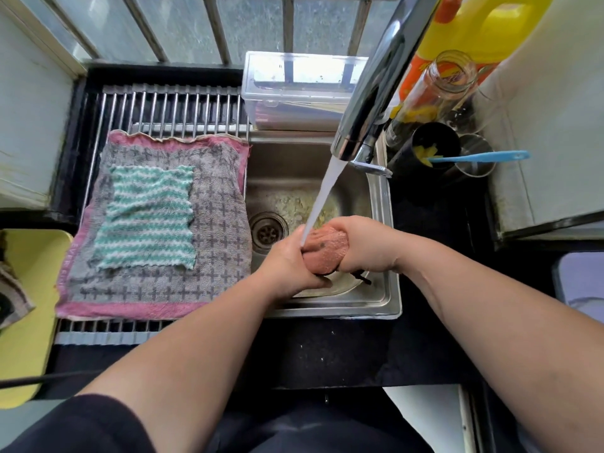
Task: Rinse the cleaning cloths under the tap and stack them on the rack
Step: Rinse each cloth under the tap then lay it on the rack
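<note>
Step in hand: rinsing the bunched salmon cloth (327, 251) under the tap (369, 103), low over the sink (384, 300), just right of the drain (268, 231). Gripped from both sides: left hand (287, 261) round the near end, right hand (367, 245) round the far end, fingers (346, 225) curled tight on the fabric.

Procedure:
- Hold the wad directly beneath the stream (322, 194), landing now at the seam between the two hands.
- Loosen and re-bunch to pass water through the inner folds.
- Squeeze downward, sending run-off into the basin and not onto the desk (327, 354).
- Wring thoroughly before lifting out; likely to drip on the stack otherwise.

Already on the rack (170, 109), left of the sink: a green striped cloth (147, 217) spread flat on a larger grey-and-pink cloth (215, 243).

Clearances:
- Mind the spout overhead when raising the hands.
- Travel left across the sink rim; no obstacle visible on that route.
- Stay off the right side, crowded with glass jars (447, 80) and a black cup (434, 145) close beside the tap base.
- Note the clear plastic box (294, 89) behind the basin.
- Place centrally on the green striped cloth, well inside the lower cloth's borders.
</note>
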